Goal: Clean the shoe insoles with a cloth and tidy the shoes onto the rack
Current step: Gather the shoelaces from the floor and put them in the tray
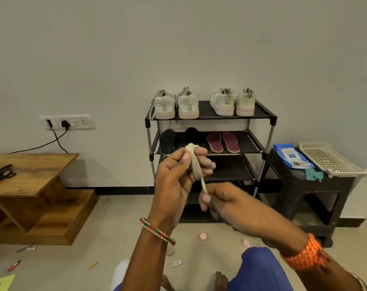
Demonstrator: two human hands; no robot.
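— Nearest to us, what's in the hands?
— Both hold one off-white shoelace. Up in front of the rack, the left hand has the lace bunched and looped around its curled fingers, thumb pressed against the bundle. Lower and to the right, the right hand pinches the lace's loose end between thumb and forefinger.
— And the shoes?
— On the black shoe rack against the far wall. Its top shelf carries two pairs, heels toward us: white sneakers on the left, pink-soled sneakers on the right.
— Insoles?
— On the shelf below: dark insoles to the left, partly hidden behind the left hand, and maroon insoles side by side to the right.
— Anything beside the rack?
— A dark wicker stool just to its right, bearing a blue wipes pack, a teal cloth and a white perforated tray. A wooden table stands at left with black scissors on it.
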